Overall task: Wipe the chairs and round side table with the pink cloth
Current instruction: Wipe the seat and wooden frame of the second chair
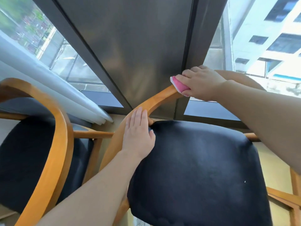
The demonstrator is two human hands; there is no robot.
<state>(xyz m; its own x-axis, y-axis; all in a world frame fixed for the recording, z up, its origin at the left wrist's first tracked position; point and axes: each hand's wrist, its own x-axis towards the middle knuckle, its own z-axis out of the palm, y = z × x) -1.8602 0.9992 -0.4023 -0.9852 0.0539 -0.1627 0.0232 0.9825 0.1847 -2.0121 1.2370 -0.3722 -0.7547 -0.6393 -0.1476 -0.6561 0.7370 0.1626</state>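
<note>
A wooden chair with a black seat cushion [203, 168] stands right below me. Its curved wooden back rail [156, 101] arcs from lower left up to the right. My right hand [202, 82] grips the folded pink cloth [178, 84] and presses it on the top of that rail. My left hand [138, 134] rests flat with straight fingers on the rail's left part, beside the cushion. A second chair of the same kind [53, 144] stands at the left. The round side table is not in view.
A dark window frame post [130, 54] rises behind the chairs, with glass panes on both sides. White curtain folds [48, 88] hang at the left. A narrow gap of floor [114, 123] lies between the two chairs.
</note>
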